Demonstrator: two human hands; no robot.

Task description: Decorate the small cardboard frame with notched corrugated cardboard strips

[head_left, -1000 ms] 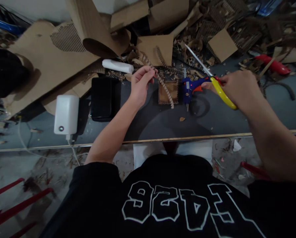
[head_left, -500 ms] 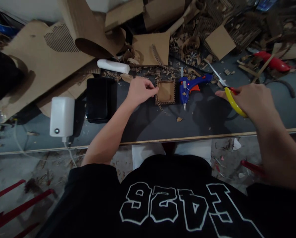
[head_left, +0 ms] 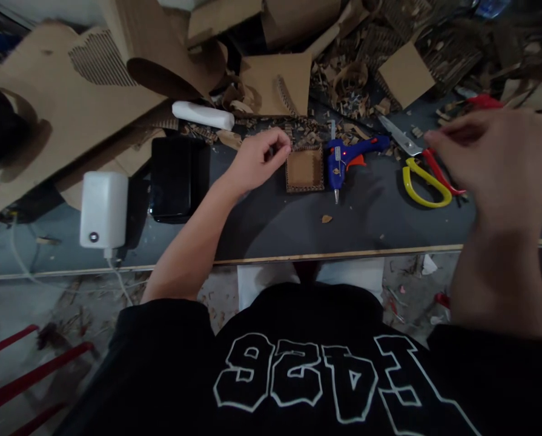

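A small square cardboard box (head_left: 305, 189) with corrugated edges lies open side up on the dark table. My left hand (head_left: 264, 156) is at its upper left corner, thumb and forefinger pinched together; whatever they hold, if anything, is hidden. Past the box's right side lies a blue glue gun (head_left: 337, 163) with an orange trigger, nozzle toward me and a small red light lit. Scissors (head_left: 427, 195) with one yellow and one red handle rest on the table, blades parted. My right hand (head_left: 498, 163), somewhat blurred, hovers just right of them, its fingers curled loosely and apart.
Cardboard scraps (head_left: 275, 69) and shavings are heaped along the back. At left are a large cardboard sheet (head_left: 84, 109), a black box-like object (head_left: 173, 178) and a white power bank (head_left: 103, 209) with a cable. A white stick-like piece (head_left: 202, 115) lies behind.
My right hand has let go of the scissors, which now lie on the table, and has moved up and right. My left hand has risen slightly; the cardboard strip by the box no longer shows.
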